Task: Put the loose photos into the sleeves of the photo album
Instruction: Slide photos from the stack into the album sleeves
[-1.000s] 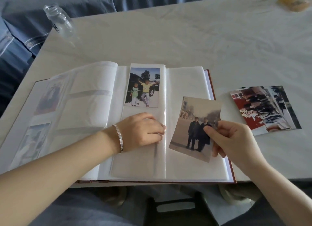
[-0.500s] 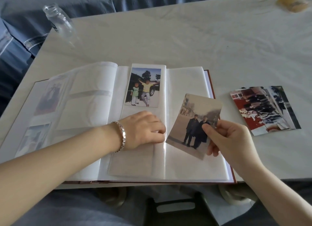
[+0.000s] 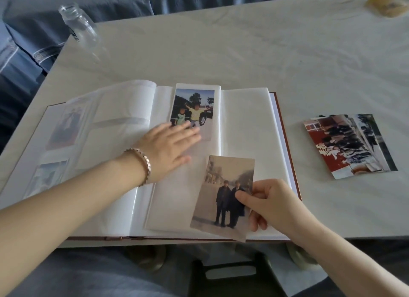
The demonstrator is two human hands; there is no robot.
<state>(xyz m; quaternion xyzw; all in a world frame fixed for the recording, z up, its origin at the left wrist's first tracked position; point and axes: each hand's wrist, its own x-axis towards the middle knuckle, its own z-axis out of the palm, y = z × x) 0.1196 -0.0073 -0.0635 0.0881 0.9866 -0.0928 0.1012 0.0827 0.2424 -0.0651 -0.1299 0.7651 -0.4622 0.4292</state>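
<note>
Photo [image 3: 229, 175], faded rectangle, pinched in right grip [image 3: 272, 206]; left grip [image 3: 168, 148] spread flat on glossy sleeve [image 3: 174, 201].

Soft, dimmish daylight, faint shadows, motion blur on left hand [image 3: 170, 148], wide-angle warp w/ soft edges

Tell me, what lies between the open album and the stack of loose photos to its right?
Nothing: in the head view, only a bare strip of white table separates the album from the stack.
</note>
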